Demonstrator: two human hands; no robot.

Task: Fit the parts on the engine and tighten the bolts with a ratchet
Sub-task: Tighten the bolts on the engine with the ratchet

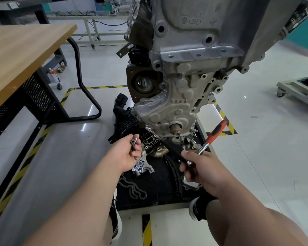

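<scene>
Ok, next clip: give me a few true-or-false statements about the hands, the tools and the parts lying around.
1. The left hand holds some bolts. True.
2. The orange-handled ratchet lies on the wooden table. False: the right hand grips it.
3. A chain lies on the black mat. True.
4. The table stands right of the engine. False: it stands left of it.
</scene>
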